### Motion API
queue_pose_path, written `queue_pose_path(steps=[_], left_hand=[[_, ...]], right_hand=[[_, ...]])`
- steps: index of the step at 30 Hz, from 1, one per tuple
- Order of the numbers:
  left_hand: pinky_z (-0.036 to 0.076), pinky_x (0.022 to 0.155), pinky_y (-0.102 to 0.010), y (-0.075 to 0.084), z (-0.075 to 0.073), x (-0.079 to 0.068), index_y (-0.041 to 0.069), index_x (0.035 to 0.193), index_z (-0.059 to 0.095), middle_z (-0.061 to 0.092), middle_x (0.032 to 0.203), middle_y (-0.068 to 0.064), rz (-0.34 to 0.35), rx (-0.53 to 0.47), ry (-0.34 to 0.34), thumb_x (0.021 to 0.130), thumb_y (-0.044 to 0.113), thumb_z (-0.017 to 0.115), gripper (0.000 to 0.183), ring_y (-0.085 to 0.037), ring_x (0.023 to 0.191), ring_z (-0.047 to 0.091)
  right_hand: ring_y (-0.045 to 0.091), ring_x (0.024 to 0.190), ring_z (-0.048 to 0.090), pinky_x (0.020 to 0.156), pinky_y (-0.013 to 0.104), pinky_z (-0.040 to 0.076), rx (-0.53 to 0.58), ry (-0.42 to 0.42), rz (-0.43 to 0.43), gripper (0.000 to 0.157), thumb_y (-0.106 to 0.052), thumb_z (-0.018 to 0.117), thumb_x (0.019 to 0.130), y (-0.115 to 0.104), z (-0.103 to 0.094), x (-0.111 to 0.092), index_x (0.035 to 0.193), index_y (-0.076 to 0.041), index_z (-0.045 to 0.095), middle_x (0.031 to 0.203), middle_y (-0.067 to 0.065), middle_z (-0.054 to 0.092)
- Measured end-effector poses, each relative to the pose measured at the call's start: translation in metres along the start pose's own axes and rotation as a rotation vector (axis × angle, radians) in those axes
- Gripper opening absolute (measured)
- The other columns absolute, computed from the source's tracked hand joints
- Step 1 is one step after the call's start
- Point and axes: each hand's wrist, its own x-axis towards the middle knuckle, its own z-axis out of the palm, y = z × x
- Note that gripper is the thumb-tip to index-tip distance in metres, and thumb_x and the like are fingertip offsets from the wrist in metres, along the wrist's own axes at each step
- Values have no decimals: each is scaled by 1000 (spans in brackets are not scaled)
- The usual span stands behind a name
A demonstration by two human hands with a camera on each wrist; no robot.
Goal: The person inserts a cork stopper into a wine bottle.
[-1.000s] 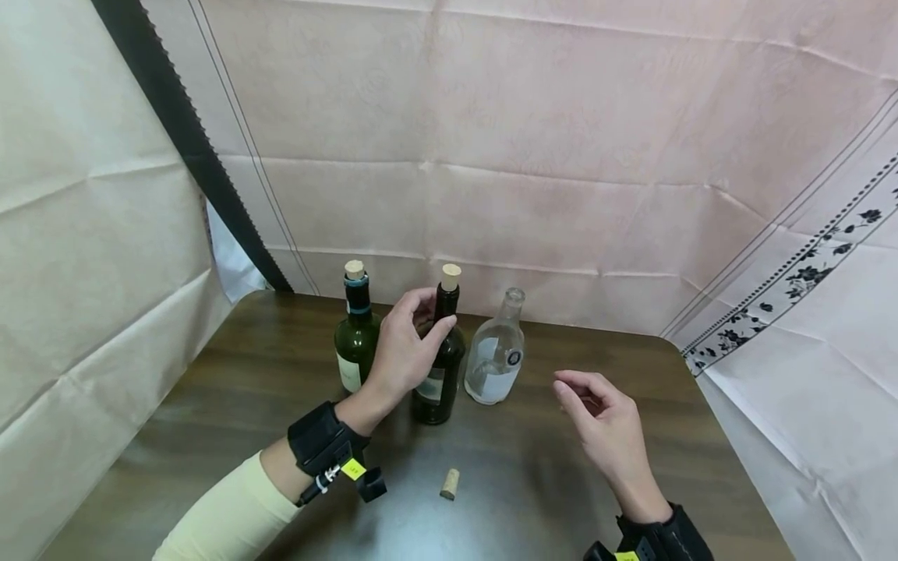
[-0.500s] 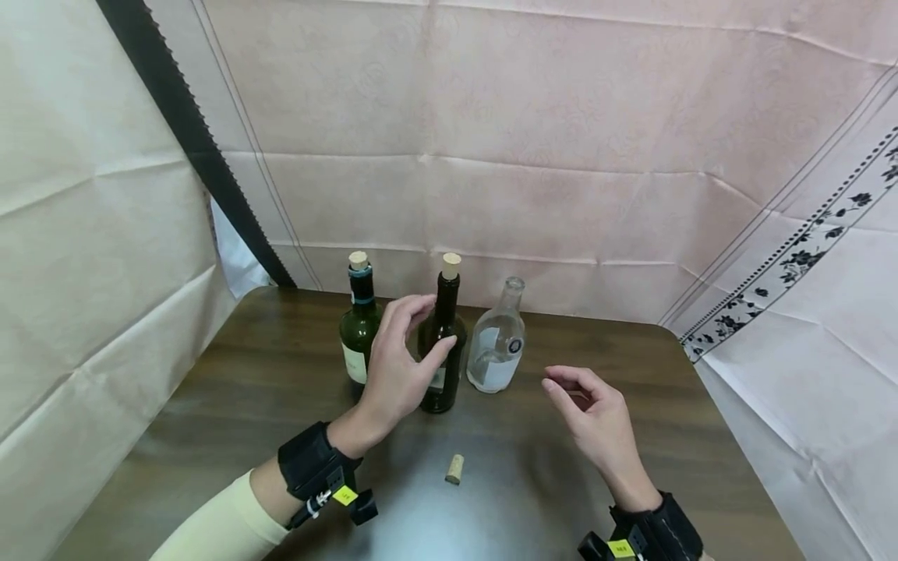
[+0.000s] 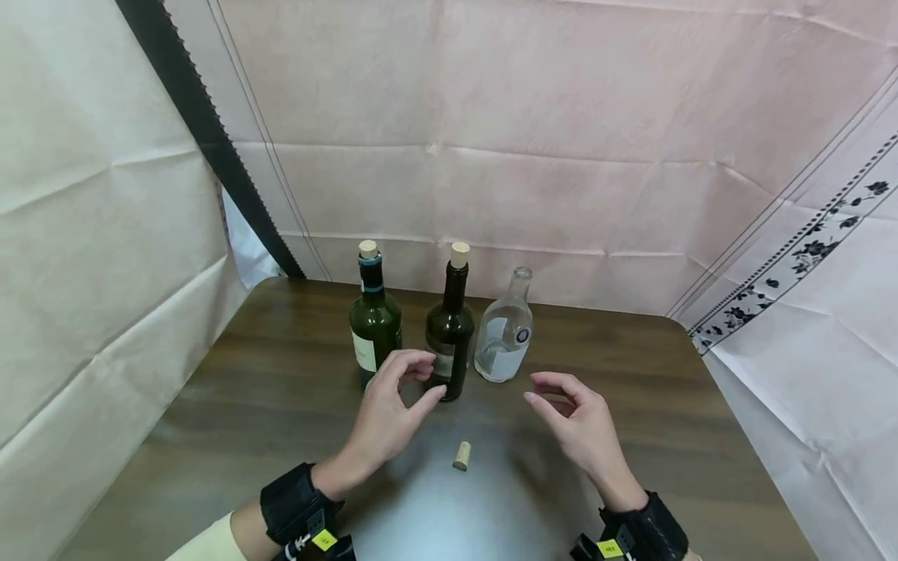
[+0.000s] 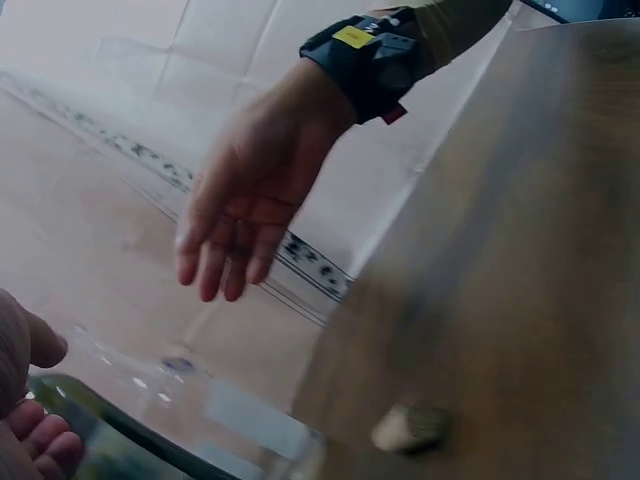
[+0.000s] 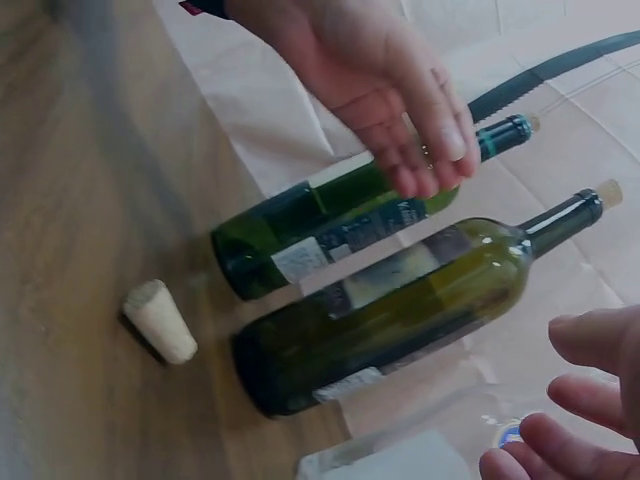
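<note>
Three bottles stand in a row at the back of the table. The left one is a green wine bottle [image 3: 375, 315] and the middle one a dark wine bottle [image 3: 452, 323], each with a cork in its neck. At right stands a clear glass bottle [image 3: 505, 335] with no cork. A loose cork [image 3: 462, 455] lies on the table in front of them. My left hand [image 3: 389, 413] holds nothing, its relaxed fingers in front of the dark bottle. My right hand [image 3: 575, 421] hangs loosely curved over the table, right of the loose cork, holding nothing.
The brown wooden table [image 3: 210, 421] has a rounded far edge close behind the bottles. Pale cloth sheets [image 3: 533, 117] hang at the back and both sides. A black band [image 3: 203, 125] runs down the left sheet.
My left hand has let go of the dark bottle's neck and drawn back toward me, lower and clear of it. The right hand has shifted slightly left.
</note>
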Motion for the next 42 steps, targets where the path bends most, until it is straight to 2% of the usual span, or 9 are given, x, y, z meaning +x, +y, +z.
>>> queue_pose_path(steps=[5, 11, 14, 18, 23, 29, 33, 36, 42], left_hand=[[55, 89, -35, -19, 5, -17, 16, 118, 62, 61, 112, 0, -126, 54, -86, 83, 22, 77, 38, -12, 99, 60], [55, 89, -38, -31, 8, -31, 13, 118, 62, 63, 107, -4, -211, 50, -135, 83, 20, 78, 40, -19, 98, 63], [55, 89, -37, -37, 9, -35, 13, 119, 61, 63, 108, -4, -251, 43, -154, 82, 20, 78, 40, -19, 98, 63], [55, 88, -33, -44, 11, -39, 12, 119, 61, 64, 109, -5, -292, 34, -179, 83, 19, 77, 40, -17, 98, 62], [56, 87, -31, -52, 14, -46, 7, 120, 60, 63, 111, -8, -340, -7, -212, 83, 16, 77, 41, -18, 100, 61], [56, 88, -30, -60, 16, -52, 8, 120, 60, 63, 112, -10, -354, -17, -225, 84, 17, 76, 40, -19, 101, 61], [55, 88, -31, -63, 16, -56, 8, 119, 60, 63, 112, -9, -358, -16, -229, 84, 18, 76, 40, -19, 101, 60], [55, 88, -31, -64, 16, -58, 7, 119, 60, 63, 112, -10, -361, -23, -229, 84, 19, 76, 39, -20, 101, 61], [56, 88, -33, -61, 15, -61, 5, 119, 60, 63, 112, -13, -366, -58, -238, 85, 18, 76, 40, -21, 101, 61]], right_hand=[[18, 103, 66, 83, 30, 58, 19, -26, 3, 36, -38, 76, 82, 6, 10, -2, 113, -20, 69, 112, -3, 69], [21, 104, 67, 82, 32, 58, 29, -49, 20, 36, -39, 76, 82, 15, 23, -6, 111, -21, 69, 112, -2, 69], [21, 104, 67, 82, 33, 58, 33, -61, 35, 34, -37, 77, 82, 21, 30, -9, 111, -20, 70, 112, 1, 69], [22, 104, 66, 83, 33, 58, 40, -87, 84, 34, -35, 77, 81, 27, 38, -14, 110, -20, 70, 116, 6, 69], [24, 102, 67, 83, 34, 58, 62, -116, 138, 35, -30, 78, 81, 33, 49, -21, 112, -14, 71, 116, 12, 69], [18, 97, 67, 81, 31, 58, 45, -126, 173, 33, -26, 79, 81, 38, 56, -25, 111, -12, 71, 109, 8, 70], [18, 97, 66, 80, 30, 58, 10, -154, 160, 34, -26, 79, 81, 38, 59, -25, 112, -13, 71, 110, 7, 70], [20, 99, 66, 79, 30, 58, -43, -221, 117, 38, -27, 79, 82, 35, 61, -22, 115, -13, 69, 113, 8, 68], [21, 95, 65, 75, 31, 58, -196, -449, -25, 43, -33, 77, 83, 29, 69, -13, 117, -9, 67, 112, 9, 65]])
